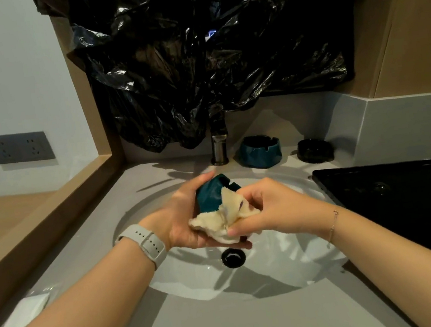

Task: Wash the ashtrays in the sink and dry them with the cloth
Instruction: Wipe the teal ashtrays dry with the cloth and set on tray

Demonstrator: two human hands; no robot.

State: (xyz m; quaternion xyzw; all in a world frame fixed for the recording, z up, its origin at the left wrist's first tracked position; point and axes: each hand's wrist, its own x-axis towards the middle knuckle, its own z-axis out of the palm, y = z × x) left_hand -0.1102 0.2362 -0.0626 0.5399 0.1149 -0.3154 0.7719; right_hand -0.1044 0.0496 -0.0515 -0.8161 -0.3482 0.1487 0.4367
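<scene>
My left hand (186, 217) grips a teal ashtray (211, 194), tilted on its side above the white sink basin (169, 275). My right hand (267, 208) pinches a cream cloth (224, 217) and presses it against the ashtray's underside. Part of the cloth lies across my left palm. A second teal ashtray (259, 151) stands upright on the counter right of the tap (219, 146). A black ashtray (314, 150) sits further right on the counter.
The black drain (233, 257) lies below my hands. A black tray (408, 205) fills the counter to the right. Black plastic sheeting (207, 53) hangs over the back wall. A white wrapped packet (24, 312) rests on the counter's left. A wooden ledge (51, 222) borders the left.
</scene>
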